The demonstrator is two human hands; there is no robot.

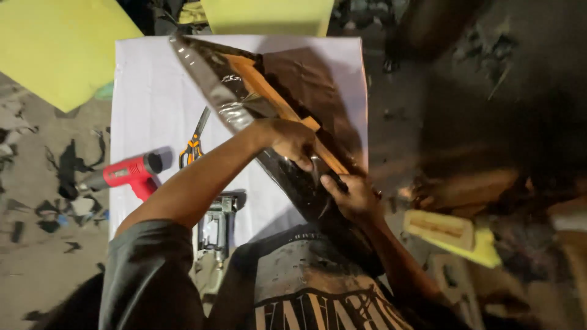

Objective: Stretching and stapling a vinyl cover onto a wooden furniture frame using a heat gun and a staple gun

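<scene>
A white sheet covers the desk [147,91]. On it lie orange-handled scissors [193,146], a red heat gun [125,174] at its left edge and a grey staple gun [215,229] nearer the person. Yellow foam sheets [58,49] rest beyond the desk, another yellow foam block [449,235] lies to the right, and dark scraps [67,165] litter the floor

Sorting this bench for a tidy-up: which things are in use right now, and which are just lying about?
In use: left hand and right hand gripping the shiny dark sheet around the wooden strip.

Lying about: red heat gun, orange scissors, staple gun, yellow foam.
</scene>
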